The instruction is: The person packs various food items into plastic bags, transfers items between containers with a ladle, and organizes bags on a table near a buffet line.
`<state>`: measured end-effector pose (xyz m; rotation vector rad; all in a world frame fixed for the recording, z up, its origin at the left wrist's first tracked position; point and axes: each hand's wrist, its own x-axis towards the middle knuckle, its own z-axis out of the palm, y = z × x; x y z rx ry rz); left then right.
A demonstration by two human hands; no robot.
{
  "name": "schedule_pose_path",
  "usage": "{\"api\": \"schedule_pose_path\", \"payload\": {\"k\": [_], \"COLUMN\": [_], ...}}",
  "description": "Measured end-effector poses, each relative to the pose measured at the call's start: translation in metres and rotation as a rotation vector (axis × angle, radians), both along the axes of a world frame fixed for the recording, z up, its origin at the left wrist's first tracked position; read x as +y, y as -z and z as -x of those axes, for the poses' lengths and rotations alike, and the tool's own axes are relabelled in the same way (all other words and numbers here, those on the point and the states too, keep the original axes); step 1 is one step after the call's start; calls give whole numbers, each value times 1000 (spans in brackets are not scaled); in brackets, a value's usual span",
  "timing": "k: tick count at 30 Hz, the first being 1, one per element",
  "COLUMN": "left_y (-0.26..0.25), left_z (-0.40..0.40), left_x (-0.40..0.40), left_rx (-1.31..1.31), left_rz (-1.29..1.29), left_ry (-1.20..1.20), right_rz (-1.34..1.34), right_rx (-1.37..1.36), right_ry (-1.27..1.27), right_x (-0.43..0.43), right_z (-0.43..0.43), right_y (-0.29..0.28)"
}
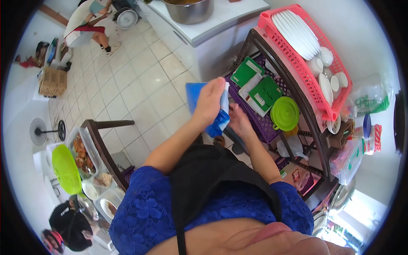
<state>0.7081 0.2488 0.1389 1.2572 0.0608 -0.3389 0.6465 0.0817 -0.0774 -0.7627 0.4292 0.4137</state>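
My left hand (208, 103) grips a blue and white plastic packet (195, 92), thumb side up, in front of the black apron (220, 169). The packet's lower part sags and crumples under the palm. Close by on the right, my right hand (241, 123) is half curled with its fingers loosely apart. Its fingertips lie near the packet's white edge; whether they touch it is hard to tell. Beyond that hand, green notebooks (265, 92) and papers lie on a purple plastic crate (251, 124), beside a lime green lid (284, 113).
A pink rack (339, 100) of white plates (295, 33) and cups tops the dark shelf (280, 60) at right. A steel pot (190, 12) stands on the white counter (223, 19). Food containers (83, 153) fill a table at left. One person (87, 24) bends at the far left; another (70, 224) is at lower left.
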Motion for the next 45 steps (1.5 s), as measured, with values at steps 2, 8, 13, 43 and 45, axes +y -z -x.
{"api": "schedule_pose_path", "payload": {"k": [2, 8, 13, 43, 45], "left_y": [-27, -71, -92, 45, 52], "left_z": [19, 68, 123, 331, 335], "left_x": [8, 82, 130, 296, 299], "left_rx": [-34, -322, -360, -230, -256], "left_rz": [18, -108, -610, -321, -326], "left_ry": [-3, 20, -479, -734, -837], "right_rz": [-368, -609, -485, -359, -319], "right_rx": [101, -28, -228, -465, -488], "right_ry": [-124, -21, -75, -811, -816], "right_x": [16, 35, 23, 192, 188], "right_z": [23, 27, 2, 48, 45], "right_y": [10, -59, -82, -130, -126]}}
